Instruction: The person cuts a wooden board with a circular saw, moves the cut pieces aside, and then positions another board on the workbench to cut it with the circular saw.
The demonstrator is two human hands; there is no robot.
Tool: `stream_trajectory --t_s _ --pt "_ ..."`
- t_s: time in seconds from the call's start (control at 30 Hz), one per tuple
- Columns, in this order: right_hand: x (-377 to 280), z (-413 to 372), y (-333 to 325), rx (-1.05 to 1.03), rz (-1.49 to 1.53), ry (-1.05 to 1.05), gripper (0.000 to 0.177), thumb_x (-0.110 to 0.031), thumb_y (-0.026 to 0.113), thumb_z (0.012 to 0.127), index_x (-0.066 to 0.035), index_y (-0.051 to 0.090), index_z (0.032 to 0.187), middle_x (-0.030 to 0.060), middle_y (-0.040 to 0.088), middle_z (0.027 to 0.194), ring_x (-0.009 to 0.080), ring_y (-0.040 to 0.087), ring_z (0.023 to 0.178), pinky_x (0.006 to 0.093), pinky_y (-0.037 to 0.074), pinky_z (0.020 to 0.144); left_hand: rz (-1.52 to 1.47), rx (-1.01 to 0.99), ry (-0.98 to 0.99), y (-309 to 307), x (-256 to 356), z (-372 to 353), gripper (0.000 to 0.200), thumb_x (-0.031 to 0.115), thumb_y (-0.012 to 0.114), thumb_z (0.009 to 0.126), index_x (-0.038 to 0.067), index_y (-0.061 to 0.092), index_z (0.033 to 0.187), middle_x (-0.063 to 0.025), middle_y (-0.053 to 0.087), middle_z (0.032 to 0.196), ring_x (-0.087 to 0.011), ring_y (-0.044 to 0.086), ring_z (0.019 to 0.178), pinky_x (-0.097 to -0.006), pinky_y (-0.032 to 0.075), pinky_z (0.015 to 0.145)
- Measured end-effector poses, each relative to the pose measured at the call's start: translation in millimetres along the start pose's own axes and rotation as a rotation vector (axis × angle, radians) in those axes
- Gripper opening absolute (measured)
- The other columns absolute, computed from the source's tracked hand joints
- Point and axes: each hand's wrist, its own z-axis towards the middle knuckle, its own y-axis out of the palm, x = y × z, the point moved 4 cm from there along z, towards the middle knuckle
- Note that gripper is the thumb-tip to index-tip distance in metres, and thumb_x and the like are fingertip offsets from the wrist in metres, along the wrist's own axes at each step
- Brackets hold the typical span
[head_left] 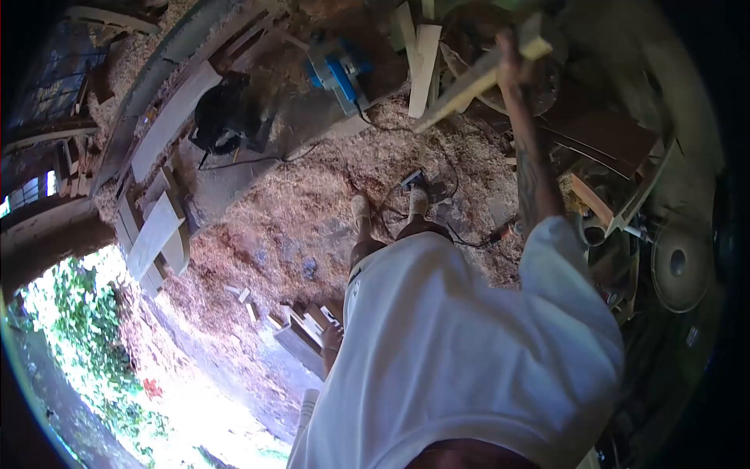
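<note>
My right hand point(508, 61) is closed around a long, squared wooden beam point(469, 87) at the upper right, arm stretched out. The beam slants, with its far end low near a pale board point(424, 70) leaning there. My left hand point(333, 338) hangs low by my side, next to several wood offcuts point(301, 332). Its fingers are too small and dark to make out, and whether it touches the offcuts cannot be told.
Wood shavings point(273, 219) cover the floor around my feet. A blue power tool point(341, 78) and a black machine point(223, 117) stand ahead, with cords trailing across the floor. Boards point(160, 230) lie at left. A round metal pan-like object point(678, 262) is at right.
</note>
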Motion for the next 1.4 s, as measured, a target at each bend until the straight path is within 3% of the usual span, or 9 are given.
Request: stream_trajectory --t_s 0.03,0.13,0.3,0.47,0.73,1.0,1.17,1.23,1.4 --pt "-4 12 20 -0.072 -0.084 -0.056 0.039 -0.038 0.072 0.086 0.000 0.069 0.091 0.0049 0.070 0.082 0.0196 0.067 0.076 0.0359 0.053 0.073 0.017 0.000 -0.009 12 -17 -20 0.018 0.024 0.057 0.093 0.012 0.066 0.104 -0.0051 0.066 0.089 -0.0182 0.063 0.080 -0.0353 0.049 0.067" --pt "-60 3 68 -0.693 0.375 0.278 0.054 -0.036 0.038 0.107 -0.017 0.021 0.155 -0.0001 0.019 0.161 0.0097 0.020 0.145 0.0375 0.029 0.119 0.050 -0.028 -0.012 46 -48 -55 0.019 0.025 0.057 0.093 0.012 0.066 0.103 -0.0051 0.066 0.088 -0.0180 0.062 0.080 -0.0351 0.049 0.067" --pt "119 37 201 -0.770 0.126 0.226 0.067 -0.049 0.063 0.090 0.000 0.052 0.133 0.0201 0.065 0.119 0.0340 0.062 0.113 0.0448 0.050 0.095 0.011 -0.039 0.029 90 -50 -58 0.020 0.026 0.058 0.093 0.011 0.067 0.103 -0.0052 0.065 0.088 -0.0176 0.062 0.079 -0.0347 0.049 0.066" --pt "217 -56 241 -0.905 -0.210 0.114 0.053 -0.046 0.060 0.093 -0.004 0.061 0.124 0.0193 0.066 0.117 0.0306 0.064 0.108 0.0436 0.050 0.092 -0.036 -0.032 0.062 103 -37 -49 0.021 0.028 0.059 0.093 0.011 0.068 0.102 -0.0053 0.065 0.088 -0.0173 0.061 0.078 -0.0343 0.048 0.066" --pt "51 -349 37 -1.233 -0.202 0.703 0.034 -0.027 0.072 0.082 -0.002 0.061 0.063 0.0044 0.055 0.060 0.0146 0.053 0.059 0.0339 0.045 0.061 -0.046 -0.074 0.090 69 -16 -2 0.023 0.030 0.060 0.092 0.010 0.069 0.101 -0.0054 0.065 0.087 -0.0168 0.060 0.077 -0.0337 0.048 0.065" --pt "-261 -372 110 -0.835 0.458 0.888 0.025 -0.025 0.066 0.092 -0.001 0.070 0.085 0.0054 0.067 0.077 0.0135 0.064 0.078 0.0316 0.049 0.071 0.100 -0.106 0.223 -74 -3 98 0.026 0.032 0.061 0.092 0.009 0.070 0.100 -0.0055 0.065 0.087 -0.0162 0.058 0.076 -0.0331 0.047 0.065" --pt "-526 -399 101 -1.294 1.187 0.235 0.050 -0.025 0.061 0.096 -0.001 0.044 0.137 0.0144 0.062 0.109 0.0225 0.061 0.082 0.0369 0.046 0.080 0.087 0.261 0.352 -250 37 162 0.027 0.034 0.062 0.092 0.009 0.071 0.099 -0.0056 0.064 0.087 -0.0159 0.057 0.076 -0.0327 0.047 0.064" --pt "-592 -423 84 -1.246 1.336 -0.264 0.068 -0.030 0.063 0.097 -0.013 0.028 0.153 0.0098 0.067 0.085 0.0161 0.060 0.063 0.0337 0.052 0.069 -0.444 0.147 0.584 -291 83 114 0.035 0.034 0.061 0.095 0.007 0.065 0.115 -0.0061 0.067 0.106 -0.0161 0.064 0.083 -0.0305 0.050 0.066" --pt "-687 -483 96 -1.079 1.700 -0.410 0.063 -0.023 0.056 0.101 -0.025 0.025 0.156 0.0053 0.063 0.062 0.0123 0.051 0.044 0.0311 0.056 0.062 -0.668 0.252 0.479 -349 75 80 0.039 0.031 0.056 0.099 0.007 0.056 0.129 -0.0079 0.068 0.108 -0.0193 0.067 0.093 -0.0315 0.052 0.078"
